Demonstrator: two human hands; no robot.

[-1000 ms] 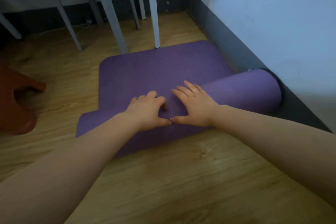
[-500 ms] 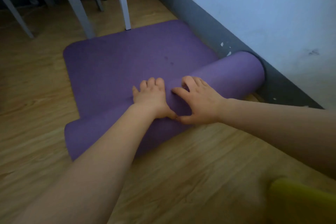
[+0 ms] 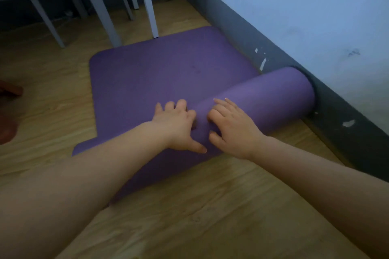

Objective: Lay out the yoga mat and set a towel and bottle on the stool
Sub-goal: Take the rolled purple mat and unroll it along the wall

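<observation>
A purple yoga mat (image 3: 160,73) lies partly unrolled on the wooden floor. Its flat part stretches away from me toward the table legs. The rest is still a thick roll (image 3: 273,94) whose right end touches the dark baseboard. My left hand (image 3: 179,126) rests palm down on the roll's middle, fingers spread. My right hand (image 3: 233,130) lies on the roll just to the right of it, fingers curled over the top. Neither hand grasps the mat. No towel or bottle shows in this view.
White table and chair legs (image 3: 149,6) stand at the mat's far edge. A reddish-brown stool (image 3: 8,111) shows partly at the left border. The wall and its dark baseboard (image 3: 336,111) run along the right side. Wooden floor (image 3: 210,206) lies between me and the roll.
Both hands have stayed on the roll, pushing it toward me, and more flat mat now lies beyond them. The view has swung back left, bringing the stool's edge into sight.
</observation>
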